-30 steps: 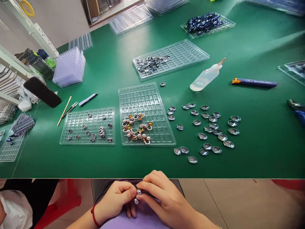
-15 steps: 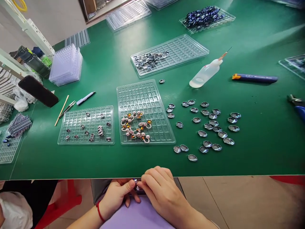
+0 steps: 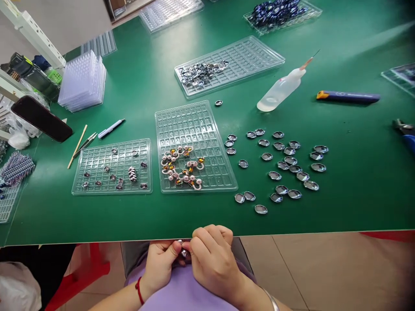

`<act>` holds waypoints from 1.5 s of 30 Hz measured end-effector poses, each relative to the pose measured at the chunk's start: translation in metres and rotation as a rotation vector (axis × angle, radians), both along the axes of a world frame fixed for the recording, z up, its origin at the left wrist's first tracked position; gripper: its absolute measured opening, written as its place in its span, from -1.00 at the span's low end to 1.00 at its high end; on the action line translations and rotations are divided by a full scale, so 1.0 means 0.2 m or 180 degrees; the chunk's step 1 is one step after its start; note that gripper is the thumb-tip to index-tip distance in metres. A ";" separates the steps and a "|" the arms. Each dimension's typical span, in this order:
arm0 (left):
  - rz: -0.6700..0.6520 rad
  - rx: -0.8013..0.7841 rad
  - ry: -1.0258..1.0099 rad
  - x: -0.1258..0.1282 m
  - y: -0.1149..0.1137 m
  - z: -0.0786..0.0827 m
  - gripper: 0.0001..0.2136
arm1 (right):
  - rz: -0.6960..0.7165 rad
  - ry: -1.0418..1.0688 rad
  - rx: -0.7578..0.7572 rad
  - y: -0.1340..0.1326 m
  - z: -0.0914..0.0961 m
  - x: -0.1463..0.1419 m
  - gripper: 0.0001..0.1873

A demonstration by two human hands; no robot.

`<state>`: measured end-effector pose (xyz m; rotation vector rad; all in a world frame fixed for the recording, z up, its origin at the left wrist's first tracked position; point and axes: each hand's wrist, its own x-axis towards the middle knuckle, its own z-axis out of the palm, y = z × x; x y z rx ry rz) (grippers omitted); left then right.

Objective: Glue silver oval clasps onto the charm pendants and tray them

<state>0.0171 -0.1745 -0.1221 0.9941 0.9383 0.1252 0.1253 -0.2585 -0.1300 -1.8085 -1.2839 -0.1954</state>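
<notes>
Just below the table edge, over my lap, my left hand [image 3: 159, 261] and my right hand [image 3: 215, 264] meet at a small shiny silver beaded piece [image 3: 184, 252]. My left thumb and fingers pinch it from one side. Curled fingers of my right hand close on its other side and cover part of it, so its full shape is hidden. On the table in front lie several silver oval pieces [image 3: 275, 175], loosely spread. A clear tray [image 3: 210, 172] holds silver-and-amber beaded pieces [image 3: 181, 166]. Left of it, a smaller clear tray [image 3: 97, 164] carries small dark-silver pieces [image 3: 132, 174].
Farther back stand a tray [image 3: 246, 65] with silver pieces, a squeeze bottle [image 3: 280, 91] with a needle tip, and a cutter knife [image 3: 348, 97]. Pliers [image 3: 405, 129] lie far right. Tweezers [image 3: 86, 143], a pen [image 3: 111, 128] and a phone [image 3: 42, 119] are left. Another person's sleeve [image 3: 17, 285] shows lower left.
The view has shifted slightly, so the table's things sit a little higher and mostly farther left. Both hands stay together, and more of the silver piece shows between them.
</notes>
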 end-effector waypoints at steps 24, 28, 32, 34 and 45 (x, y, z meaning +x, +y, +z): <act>0.0064 -0.0650 -0.0224 -0.03 0.04 -0.03 -0.59 | 0.0200 0.0383 0.0218 -0.02 -0.01 0.02 -0.76; 0.0081 -0.0577 -0.0151 -0.02 0.04 -0.04 -0.56 | 0.0102 0.0289 0.0251 -0.01 -0.02 0.01 -0.71; 0.0104 -0.0493 -0.0065 -0.02 0.03 -0.03 -0.54 | 0.0022 0.0181 0.0249 0.01 -0.02 0.00 -0.68; 0.0104 -0.0474 -0.0038 -0.02 0.03 -0.03 -0.53 | -0.0011 0.0158 0.0217 0.01 -0.01 0.00 -0.68; 0.0084 -0.0420 -0.0017 -0.01 0.03 -0.01 -0.51 | -0.0020 0.0131 0.0206 0.01 0.00 0.00 -0.68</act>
